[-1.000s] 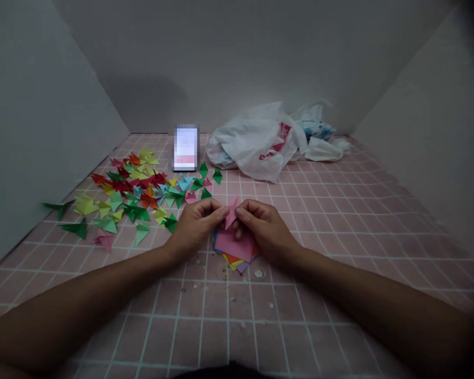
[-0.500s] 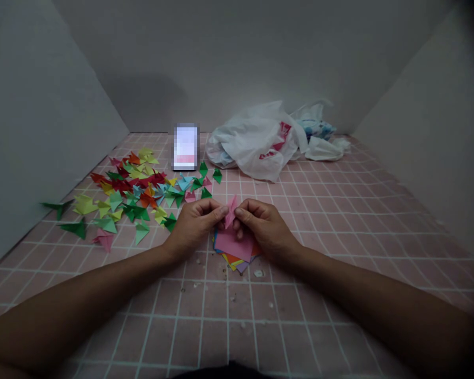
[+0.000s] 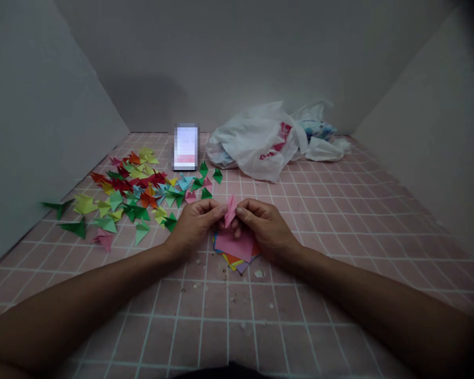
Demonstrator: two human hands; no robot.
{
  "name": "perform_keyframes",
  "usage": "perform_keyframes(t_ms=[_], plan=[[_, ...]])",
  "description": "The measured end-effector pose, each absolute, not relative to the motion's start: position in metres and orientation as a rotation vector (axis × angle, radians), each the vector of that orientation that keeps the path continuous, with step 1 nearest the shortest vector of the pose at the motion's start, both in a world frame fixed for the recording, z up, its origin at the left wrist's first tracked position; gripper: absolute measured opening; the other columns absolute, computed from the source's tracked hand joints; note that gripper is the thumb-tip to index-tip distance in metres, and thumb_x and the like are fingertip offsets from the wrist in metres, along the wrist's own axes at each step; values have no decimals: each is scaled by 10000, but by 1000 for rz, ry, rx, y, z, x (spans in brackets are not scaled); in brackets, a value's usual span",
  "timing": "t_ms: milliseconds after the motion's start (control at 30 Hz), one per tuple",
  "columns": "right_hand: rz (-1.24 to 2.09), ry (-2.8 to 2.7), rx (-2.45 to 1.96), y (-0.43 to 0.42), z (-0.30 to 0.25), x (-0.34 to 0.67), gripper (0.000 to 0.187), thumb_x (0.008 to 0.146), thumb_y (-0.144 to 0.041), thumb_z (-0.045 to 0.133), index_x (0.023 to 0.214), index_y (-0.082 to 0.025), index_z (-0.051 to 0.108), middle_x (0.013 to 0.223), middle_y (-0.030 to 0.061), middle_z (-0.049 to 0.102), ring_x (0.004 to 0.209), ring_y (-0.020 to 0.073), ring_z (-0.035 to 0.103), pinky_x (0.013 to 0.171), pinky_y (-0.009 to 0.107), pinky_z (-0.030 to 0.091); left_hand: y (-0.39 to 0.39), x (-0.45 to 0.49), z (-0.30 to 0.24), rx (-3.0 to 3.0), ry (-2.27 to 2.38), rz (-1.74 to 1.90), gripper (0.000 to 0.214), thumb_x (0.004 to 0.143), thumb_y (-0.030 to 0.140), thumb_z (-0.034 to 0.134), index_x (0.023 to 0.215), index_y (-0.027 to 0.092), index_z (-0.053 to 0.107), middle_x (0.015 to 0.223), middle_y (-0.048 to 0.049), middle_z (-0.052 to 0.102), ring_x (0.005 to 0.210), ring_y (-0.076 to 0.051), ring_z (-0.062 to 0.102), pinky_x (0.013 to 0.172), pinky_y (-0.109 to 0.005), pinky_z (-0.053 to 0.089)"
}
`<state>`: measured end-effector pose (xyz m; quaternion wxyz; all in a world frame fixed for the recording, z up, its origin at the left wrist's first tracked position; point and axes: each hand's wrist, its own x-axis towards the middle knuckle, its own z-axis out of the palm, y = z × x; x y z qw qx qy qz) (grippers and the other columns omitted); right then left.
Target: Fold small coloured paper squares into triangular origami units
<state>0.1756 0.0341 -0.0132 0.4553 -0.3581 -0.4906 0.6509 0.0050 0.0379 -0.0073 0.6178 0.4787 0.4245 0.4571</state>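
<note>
Pink folded paper shifts very slightly toward nine o'clock since the earlier frame. Left hand and right hand each close a thumb-and-finger grip on it, from nine and three o'clock respectively. At six o'clock from it lies a fanned stack of coloured sheets; between nine and ten, scattered origami cranes; near eleven, a lit phone; near one, a crumpled white plastic bag.

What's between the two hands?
A folded pink paper, held between the left hand and the right hand, as the head view shows.
</note>
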Motion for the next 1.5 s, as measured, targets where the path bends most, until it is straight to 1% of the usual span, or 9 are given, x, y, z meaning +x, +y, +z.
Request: perform_keyframes(t_ms=[367, 733, 967, 1267, 1400, 1500], plan=[[1565, -1244, -963, 35, -13, 176, 256, 834, -390, 724, 703, -181, 658, 652, -9, 680, 520, 91, 583, 554, 236, 467, 36, 4, -3, 1238, 1049, 1036, 317, 776, 417, 756, 637, 159, 634, 607, 4, 617, 578, -110, 531, 600, -254, 421], [1503, -1303, -1025, 33, -9, 177, 305, 824, -410, 731, 662, -184, 604, 567, -28, 619, 476, 91, 546, 489, 225, 426, 36, 6, -3, 1285, 1062, 1029, 325, 785, 437, 744, 654, 164, 627, 622, 8, 610, 584, -111, 525, 599, -250, 425], [1417, -1353, -1101, 31, -6, 176, 317, 828, -415, 717, 651, -205, 559, 530, -38, 572, 442, 101, 509, 439, 231, 392, 35, 7, -4, 1235, 1045, 1026, 300, 753, 413, 771, 684, 160, 626, 643, 13, 613, 595, -105, 528, 591, -241, 415], [1391, -1382, -1081, 32, -8, 177, 283, 852, -385, 671, 670, -199, 560, 555, -31, 584, 473, 101, 528, 477, 236, 420, 38, 6, -4, 1172, 1012, 995, 313, 722, 409, 802, 686, 155, 622, 605, 29, 590, 544, -91, 506, 553, -235, 395], [1362, -1405, -1086, 32, -8, 177, 286, 857, -380, 656, 666, -205, 536, 555, -38, 564, 459, 97, 508, 465, 238, 398, 37, 5, -5, 1152, 987, 991, 304, 727, 395, 804, 679, 154, 627, 606, 23, 605, 543, -90, 514, 553, -233, 400], [1267, -1475, -1108, 32, -9, 177, 282, 867, -358, 634, 657, -209, 519, 557, -37, 543, 469, 98, 487, 468, 242, 377, 38, 5, -6, 1140, 970, 978, 294, 735, 383, 798, 685, 154, 621, 614, 26, 604, 545, -87, 511, 556, -230, 401]])
